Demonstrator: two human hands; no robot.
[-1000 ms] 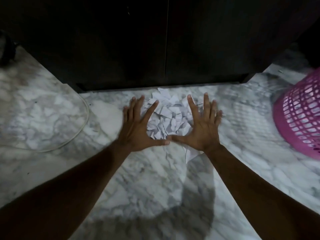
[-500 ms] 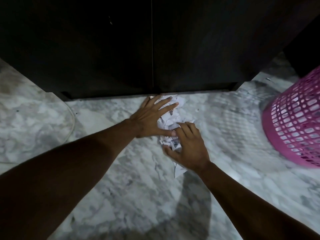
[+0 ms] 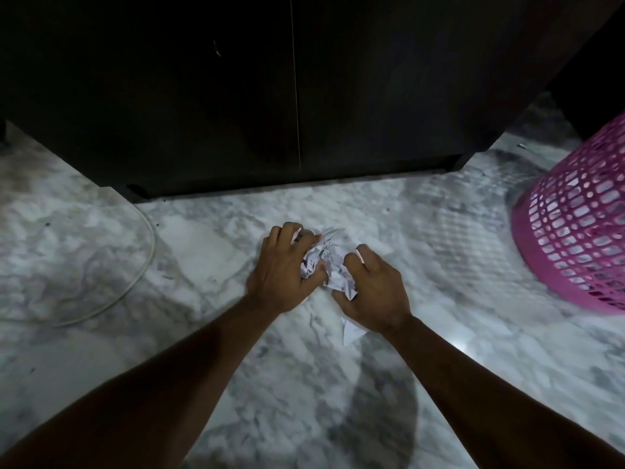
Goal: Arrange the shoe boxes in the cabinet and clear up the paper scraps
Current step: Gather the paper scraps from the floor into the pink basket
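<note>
White paper scraps (image 3: 324, 265), left hand (image 3: 284, 272), right hand (image 3: 372, 289) gripping

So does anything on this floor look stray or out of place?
Yes. One paper scrap lies flat on the marble floor beside the right wrist, outside the crumpled paper scraps that the left hand and right hand grip. A pale cord also loops loose across the floor at left.

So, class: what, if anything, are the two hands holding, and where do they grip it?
Both hold the bunch of paper scraps: the left hand grips its left side, the right hand its right and near side.
</note>
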